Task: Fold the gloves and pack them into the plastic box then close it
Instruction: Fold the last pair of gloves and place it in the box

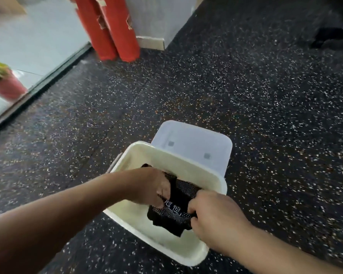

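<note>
Both the left hand point(156, 186) and right hand point(212, 218) have fingers curled round the folded black gloves point(178, 206) inside the open box point(127, 161); letting go unevenly could let the fold spring open, leaving cloth over the rim to jam the lid point(192, 143).

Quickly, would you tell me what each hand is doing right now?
Left hand: grips the black gloves inside the plastic box.
Right hand: pinches the same gloves.
</note>
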{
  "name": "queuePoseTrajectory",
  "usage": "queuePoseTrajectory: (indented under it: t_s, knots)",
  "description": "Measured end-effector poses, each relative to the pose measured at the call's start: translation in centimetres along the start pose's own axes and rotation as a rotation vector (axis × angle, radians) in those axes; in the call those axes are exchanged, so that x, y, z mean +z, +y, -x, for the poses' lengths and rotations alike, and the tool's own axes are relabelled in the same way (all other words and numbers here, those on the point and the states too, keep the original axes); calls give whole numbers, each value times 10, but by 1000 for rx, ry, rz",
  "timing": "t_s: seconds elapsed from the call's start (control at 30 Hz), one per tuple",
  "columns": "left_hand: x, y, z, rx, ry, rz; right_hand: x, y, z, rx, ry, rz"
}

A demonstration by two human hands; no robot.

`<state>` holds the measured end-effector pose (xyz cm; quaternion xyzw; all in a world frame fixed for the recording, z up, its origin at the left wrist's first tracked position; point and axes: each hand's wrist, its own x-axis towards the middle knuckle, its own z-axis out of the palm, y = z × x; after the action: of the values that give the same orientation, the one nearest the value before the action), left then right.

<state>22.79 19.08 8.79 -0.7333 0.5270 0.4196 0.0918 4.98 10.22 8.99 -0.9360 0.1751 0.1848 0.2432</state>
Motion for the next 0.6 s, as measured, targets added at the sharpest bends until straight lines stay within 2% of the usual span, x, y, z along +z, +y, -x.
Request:
queuePoseTrajectory:
  t_s: [0.13, 0.37, 0.47, 0.6]
  knots:
    - [9, -8, -45, 22, -25, -30, -4, -6, -29, 51, -95, 170]
    - [31, -19, -99, -65, 172, -25, 10, 2, -77, 192, -192, 294]
    - [38, -17, -104, -86, 234, -100, 17, -1, -77, 193, -171, 367]
    - [41, -20, -89, -75, 511, -201, 31, -7, -68, 63, -112, 400]
